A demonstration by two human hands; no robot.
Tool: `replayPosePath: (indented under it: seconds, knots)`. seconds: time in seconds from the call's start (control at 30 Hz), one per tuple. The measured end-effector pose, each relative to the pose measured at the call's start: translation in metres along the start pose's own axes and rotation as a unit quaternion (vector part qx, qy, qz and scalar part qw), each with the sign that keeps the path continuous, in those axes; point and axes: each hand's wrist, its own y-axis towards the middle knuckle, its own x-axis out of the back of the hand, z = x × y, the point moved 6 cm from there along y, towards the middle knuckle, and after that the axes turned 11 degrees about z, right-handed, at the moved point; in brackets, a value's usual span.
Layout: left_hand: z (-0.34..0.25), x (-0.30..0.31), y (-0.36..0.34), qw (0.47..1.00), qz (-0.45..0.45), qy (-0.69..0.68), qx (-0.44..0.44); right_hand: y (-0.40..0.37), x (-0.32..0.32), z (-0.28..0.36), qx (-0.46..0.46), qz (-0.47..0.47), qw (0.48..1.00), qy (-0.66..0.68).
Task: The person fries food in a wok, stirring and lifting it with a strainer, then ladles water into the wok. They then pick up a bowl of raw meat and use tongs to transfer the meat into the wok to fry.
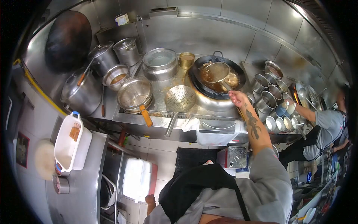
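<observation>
Wire strainer [217, 72] gripped by handle in right hand [237, 99], fingers closed around it; its mesh bowl is held at 11 o'clock from the fingers, over brown liquid in the wok [238, 69]. Perforated ladle [180, 98] laid at 9 o'clock on the tabletop [164, 80]. Left hand [150, 199] seen curled near the cooler [138, 179]; exact finger opening can't be told.
</observation>
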Motion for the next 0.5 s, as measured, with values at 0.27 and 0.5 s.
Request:
replayPosePath:
  seconds: [0.27, 0.5]
  knots:
    - [-0.005, 0.005, -0.006, 0.990, -0.025, 0.129, -0.055, 0.015, -0.008, -0.008, -0.002, 0.024, 0.999, 0.048]
    - [-0.010, 0.001, 0.006, 0.991, -0.014, 0.123, -0.052, -0.039, -0.013, 0.000, 0.026, 0.042, 0.999, -0.006]
